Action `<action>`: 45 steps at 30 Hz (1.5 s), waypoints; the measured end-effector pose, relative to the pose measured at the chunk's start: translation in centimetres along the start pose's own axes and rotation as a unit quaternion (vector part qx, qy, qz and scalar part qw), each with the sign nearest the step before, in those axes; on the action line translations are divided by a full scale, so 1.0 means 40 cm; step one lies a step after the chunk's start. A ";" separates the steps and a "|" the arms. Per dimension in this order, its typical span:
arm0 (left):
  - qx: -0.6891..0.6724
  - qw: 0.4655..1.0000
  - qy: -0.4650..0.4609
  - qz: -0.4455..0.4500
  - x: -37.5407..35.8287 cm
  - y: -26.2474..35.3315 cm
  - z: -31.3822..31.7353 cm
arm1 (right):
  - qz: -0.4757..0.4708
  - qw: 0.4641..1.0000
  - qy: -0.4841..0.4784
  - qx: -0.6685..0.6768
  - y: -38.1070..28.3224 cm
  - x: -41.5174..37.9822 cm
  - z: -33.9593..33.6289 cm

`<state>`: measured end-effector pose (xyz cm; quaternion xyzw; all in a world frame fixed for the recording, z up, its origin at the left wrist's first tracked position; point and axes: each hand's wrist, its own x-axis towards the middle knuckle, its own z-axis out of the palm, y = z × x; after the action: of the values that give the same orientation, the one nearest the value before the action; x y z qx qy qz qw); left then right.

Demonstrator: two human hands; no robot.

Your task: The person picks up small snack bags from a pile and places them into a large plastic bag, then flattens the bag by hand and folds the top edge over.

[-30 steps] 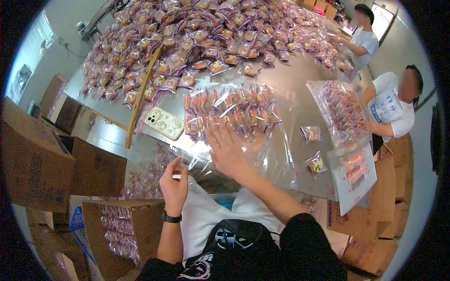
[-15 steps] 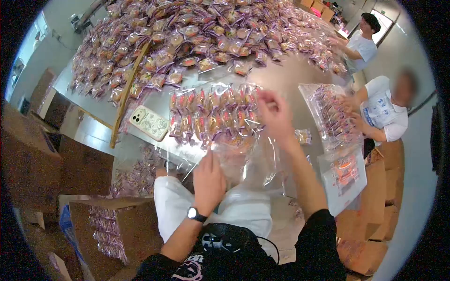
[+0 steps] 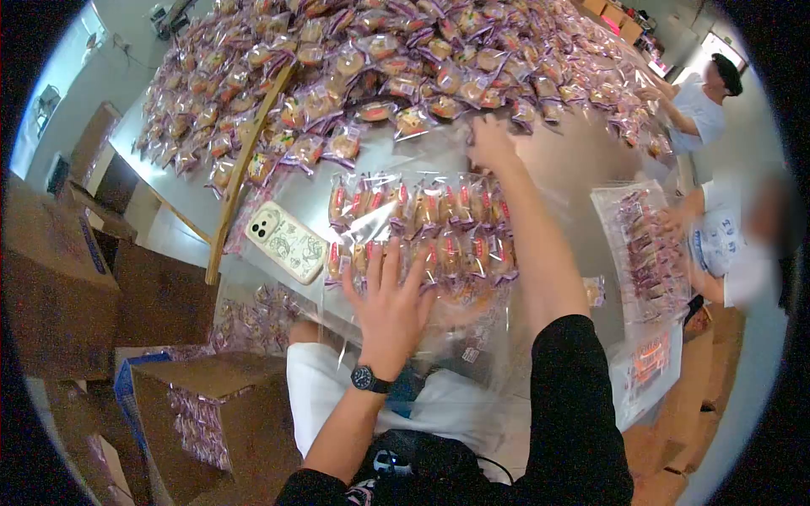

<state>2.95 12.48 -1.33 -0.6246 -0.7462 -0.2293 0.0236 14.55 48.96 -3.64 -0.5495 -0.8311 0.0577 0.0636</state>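
Note:
A clear plastic bag (image 3: 472, 325) lies in front of me, with two rows of wrapped cakes (image 3: 447, 207) inside it. My left hand (image 3: 390, 295) rests spread on the lower row, palm down, fingers apart. My right hand (image 3: 492, 143) reaches past the bag to the near edge of the big heap of wrapped cakes (image 3: 405, 51); its fingers are bent near a purple wrapper, and whether they grip anything is too unclear to tell. Left of the bag lies a phone in a patterned case (image 3: 287, 242).
A wooden strip (image 3: 245, 177) crosses the table's left side. Cardboard boxes (image 3: 160, 295) stand at the left, one open with packed cakes. At the right, a co-worker's hands touch another filled bag (image 3: 645, 253); a second person stands farther back. One wrapped cake (image 3: 595, 291) lies between the bags.
My right hand has moved from the bag's upper right side forward to the heap. My left hand has moved up from the bag's lower edge onto the cakes and spread out. The view has shifted.

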 end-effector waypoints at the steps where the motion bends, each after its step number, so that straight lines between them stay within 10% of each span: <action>1: -0.006 1.000 0.001 0.002 0.005 -0.006 0.004 | -0.004 0.999 0.031 0.009 -0.006 -0.007 -0.014; 7: -0.009 0.999 0.043 0.018 0.000 -0.028 0.055 | -0.212 0.939 0.247 0.116 -0.097 -0.007 -0.086; 13: -0.018 0.998 0.060 0.028 -0.002 -0.025 0.063 | -0.288 0.952 0.105 -0.024 -0.246 0.031 0.004; 17: -0.004 0.999 0.020 0.043 -0.006 -0.030 0.050 | -0.132 0.990 0.014 0.051 -0.234 0.063 -0.024; 26: -0.176 0.983 0.010 0.059 -0.217 0.007 -0.042 | -0.174 0.954 0.137 0.203 -0.116 -0.056 -0.142; 32: -0.298 0.953 0.012 0.055 -0.353 -0.033 -0.148 | 0.091 0.630 0.271 0.722 -0.131 -0.135 -0.234; 34: -0.344 0.938 0.031 0.027 -0.380 -0.050 -0.198 | 0.004 0.581 0.181 0.794 -0.134 -0.239 -0.262; 38: -0.639 0.730 -0.091 -0.226 -0.382 -0.052 -0.290 | -0.176 0.881 0.070 0.434 -0.108 -0.675 -0.145; 40: -0.755 0.612 -0.131 -0.195 -0.363 -0.030 -0.281 | -0.450 0.755 0.040 0.474 -0.264 -0.855 -0.233; 42: -0.783 0.567 -0.180 -0.181 -0.361 -0.013 -0.254 | -0.514 0.810 0.066 0.275 -0.287 -0.972 -0.241; 45: -0.783 0.550 -0.235 -0.170 -0.362 0.012 -0.284 | -0.346 0.818 0.079 0.452 -0.308 -1.079 -0.230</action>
<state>3.72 -5.03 4.32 -0.2894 -0.3423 -0.5681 -0.6902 21.71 4.66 5.62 -0.1376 -0.8392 0.3575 0.3861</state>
